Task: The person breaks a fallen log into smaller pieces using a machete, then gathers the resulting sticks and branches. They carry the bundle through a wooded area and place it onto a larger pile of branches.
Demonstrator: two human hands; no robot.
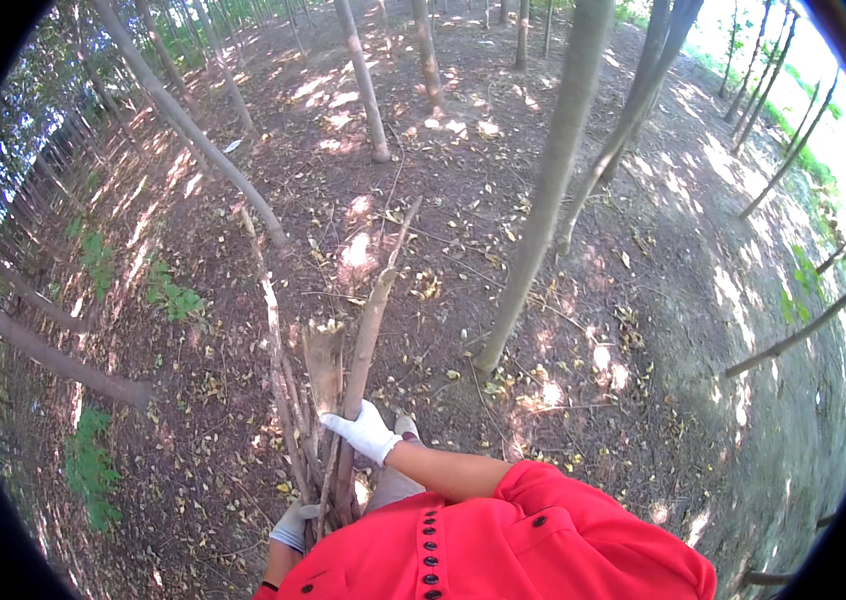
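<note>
A bundle of cut branches stands upright against the front of my body, slightly left of the middle. My right hand (365,432), in a white glove, grips the thickest branch (371,325), a forked brown one with a pale broken tip. Lower down, my left hand (295,525), gloved as well, closes around the bottom part of the bundle; its fingers are partly hidden. Between them are a broad, split piece of wood (324,365) and a thin, crooked stick (276,345) with peeling bark. The lower ends of the branches disappear behind my red shirt (503,545).
Slim tree trunks rise all around, the closest being a grey trunk (543,200) ahead to the right and a leaning trunk (198,135) to the left. Yellow leaves and twigs litter the brown soil (643,420). Low green plants (93,470) grow at the left.
</note>
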